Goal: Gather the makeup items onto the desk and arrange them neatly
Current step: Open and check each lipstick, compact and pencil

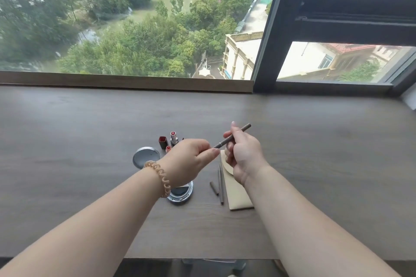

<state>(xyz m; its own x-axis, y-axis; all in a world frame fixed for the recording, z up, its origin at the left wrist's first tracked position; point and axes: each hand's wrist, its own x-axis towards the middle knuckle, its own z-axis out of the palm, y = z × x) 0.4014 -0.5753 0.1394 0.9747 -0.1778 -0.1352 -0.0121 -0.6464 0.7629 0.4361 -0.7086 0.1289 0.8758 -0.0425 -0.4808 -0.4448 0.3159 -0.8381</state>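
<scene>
a slim brown pencil (234, 136) is held above the desk (315, 141), pinched at its lower tip by the left hand (191, 159) and clasped at mid-shaft by the right hand (243, 155). it is judged light, stiff and smooth, best gripped along the shaft. below lie a second pencil (221, 184), a loose cap (214, 188), a beige pouch (236, 189), an open compact (181, 193) and an uncapped lipstick (173, 138), which is easily toppled. open room is left to the right; the near edge is well apart.
</scene>
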